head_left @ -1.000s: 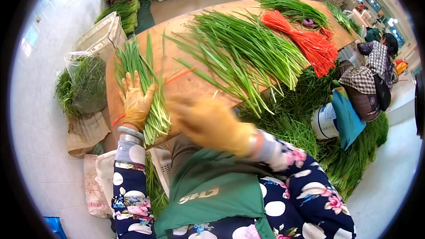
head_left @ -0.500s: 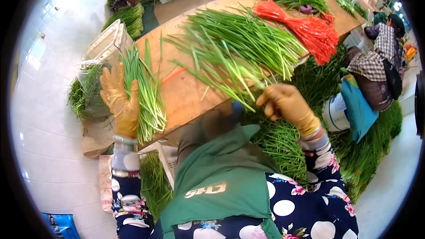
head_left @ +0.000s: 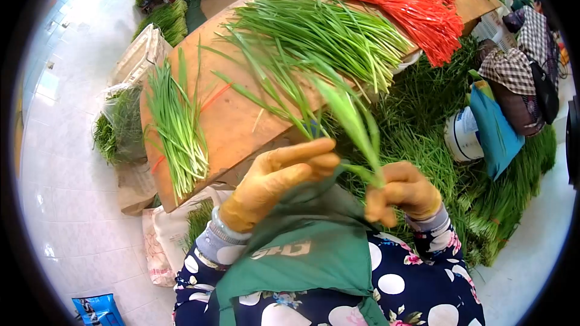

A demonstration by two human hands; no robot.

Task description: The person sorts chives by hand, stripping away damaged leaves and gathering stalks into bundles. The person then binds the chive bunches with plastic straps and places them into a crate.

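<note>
My right hand (head_left: pixel 406 194), in a tan rubber glove, pinches a few garlic chives (head_left: pixel 353 122) by their lower ends in front of my apron. Their green leaves point up and away, blurred by motion. My left hand (head_left: pixel 266 187), gloved alike, is to the left of them with its fingers stretched out and nothing visible in it. Some loose chives (head_left: pixel 275 81) lie at the table edge just beyond my fingers. A small bunch of chives (head_left: pixel 180 130) rests on the table's left end, and a larger pile (head_left: pixel 320 39) lies farther back.
Red plastic ties (head_left: pixel 417 21) lie at the right on the wooden table (head_left: pixel 226 121). More chives (head_left: pixel 417 145) cover the floor below. At the right stand a white bucket (head_left: pixel 460 136) with a blue bag (head_left: pixel 492 133) and a person in checked cloth (head_left: pixel 504 63). White crates (head_left: pixel 142 54) stand left.
My left hand has left the bunch at the table's left end and come in toward my right hand. My right hand has drawn its chives down toward my body, turning them upright.
</note>
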